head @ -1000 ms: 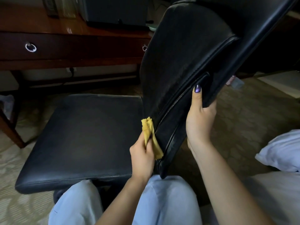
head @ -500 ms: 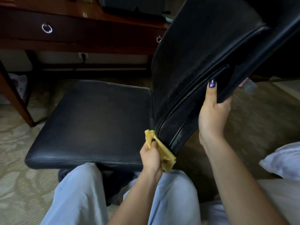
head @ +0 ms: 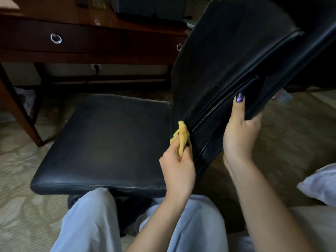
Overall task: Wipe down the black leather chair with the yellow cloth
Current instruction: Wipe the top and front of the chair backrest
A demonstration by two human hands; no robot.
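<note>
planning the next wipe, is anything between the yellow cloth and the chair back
Nothing visible: the left hand presses the yellow cloth straight against the chair back near its lower end. The right hand grips the back's side edge, apart from the cloth.

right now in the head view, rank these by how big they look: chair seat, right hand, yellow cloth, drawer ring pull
1. chair seat
2. right hand, gripping the chair back; it is nearer the camera
3. yellow cloth, partly hidden in the left hand
4. drawer ring pull, farthest away
</note>
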